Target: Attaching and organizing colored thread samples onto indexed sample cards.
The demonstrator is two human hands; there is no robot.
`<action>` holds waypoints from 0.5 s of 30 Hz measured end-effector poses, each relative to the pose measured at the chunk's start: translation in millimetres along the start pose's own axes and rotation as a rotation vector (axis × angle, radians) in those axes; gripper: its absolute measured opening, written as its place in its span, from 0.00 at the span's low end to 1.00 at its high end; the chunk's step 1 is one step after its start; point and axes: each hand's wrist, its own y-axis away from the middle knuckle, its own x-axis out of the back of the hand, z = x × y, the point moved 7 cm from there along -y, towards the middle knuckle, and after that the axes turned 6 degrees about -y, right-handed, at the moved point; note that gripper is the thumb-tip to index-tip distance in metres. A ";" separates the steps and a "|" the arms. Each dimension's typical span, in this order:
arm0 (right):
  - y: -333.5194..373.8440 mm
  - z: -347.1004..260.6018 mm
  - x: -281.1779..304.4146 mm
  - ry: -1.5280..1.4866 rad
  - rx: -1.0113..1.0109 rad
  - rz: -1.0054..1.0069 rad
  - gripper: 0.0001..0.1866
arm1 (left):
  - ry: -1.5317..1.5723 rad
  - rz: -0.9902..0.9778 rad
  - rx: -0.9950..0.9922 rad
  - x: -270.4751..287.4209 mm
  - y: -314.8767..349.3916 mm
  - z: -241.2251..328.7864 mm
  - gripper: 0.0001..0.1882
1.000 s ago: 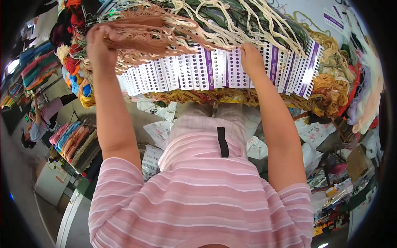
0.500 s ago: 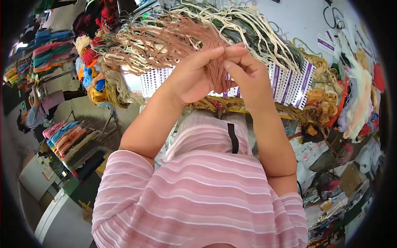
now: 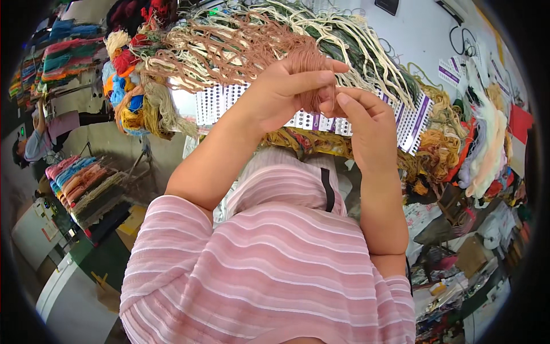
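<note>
Head view, only one. Both hands are raised in front of the chest and meet at a brown yarn bundle (image 3: 312, 69). Left hand (image 3: 281, 94) is closed around the gathered neck of the bundle, fingers curled over it and index finger stretched across the top, likely to keep the strands bunched together. Right hand (image 3: 366, 123) sits just beside it, touching the same bundle from below; thumb and fingertips are narrowed onto the hanging end, a pinch rather than a fist, probably to sort or separate threads.

The brown yarn bundle fans out up and left from the grip, loose strands spreading over a white perforated card rack (image 3: 229, 103) that runs across the upper middle behind the hands. Cream and green yarn strands (image 3: 349, 40) drape over the rack's top edge and right end. Mustard yarn (image 3: 298, 140) hangs along the rack's lower edge, just behind the right wrist.

At the rack's left end sits a clump of mixed coloured yarn (image 3: 129, 86): blue, orange, red. Further left, folded coloured skeins (image 3: 80, 183) lie on a lower shelf. Another person (image 3: 43, 140) stands at the far left edge, well apart. The wearer's pink striped shirt (image 3: 269, 269) fills the lower middle. Clutter at right is too small to tell.
</note>
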 end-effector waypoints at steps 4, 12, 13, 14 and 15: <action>5.3 -1.9 -5.3 0.012 -0.007 0.000 0.10 | -0.029 0.015 -0.035 -3.1 0.4 3.0 0.16; 11.8 -3.1 -4.2 -0.105 -0.004 0.013 0.12 | -0.035 -0.003 -0.029 -7.6 4.0 1.9 0.17; 12.1 -3.5 -3.3 -0.105 -0.004 0.014 0.12 | -0.034 -0.003 -0.028 -8.6 4.2 1.2 0.17; 12.1 -4.0 -4.0 -0.113 -0.006 -0.015 0.12 | -0.049 -0.001 -0.036 -9.8 3.9 1.1 0.17; 12.1 -4.5 -3.9 -0.121 -0.008 -0.042 0.13 | -0.063 0.000 -0.042 -10.9 3.0 0.7 0.17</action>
